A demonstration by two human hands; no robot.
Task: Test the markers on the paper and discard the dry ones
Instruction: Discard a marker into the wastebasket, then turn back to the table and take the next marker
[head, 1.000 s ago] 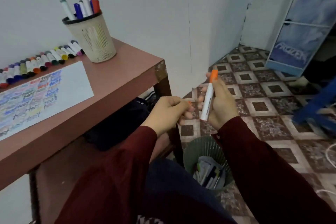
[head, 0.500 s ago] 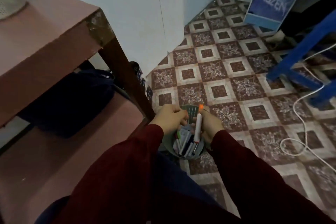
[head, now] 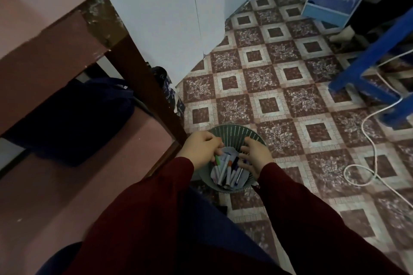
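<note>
Currently the discarded markers point(head: 228, 171) lie heaped in the green bin point(head: 234, 130) at lower centre: white barrels, mixed caps, one orange, on crumpled paper point(head: 231, 152). Left hand point(head: 202, 147) is over the rim with its fingers point(head: 214, 140) curled; I cannot tell whether they pinch the green-tipped marker point(head: 217, 159) beside them. Right hand point(head: 256, 156) hovers, fingers loosely spread, gripping nothing. Barrel print is too small to read. Bench point(head: 44, 35) upper left; white cable point(head: 366, 131) on the tiled floor point(head: 268, 105), right.

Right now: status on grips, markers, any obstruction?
Left grip curled over green wastebasket, contents unclear; right grip open. Markers lie inside wastebasket. Nothing in the way.
</note>
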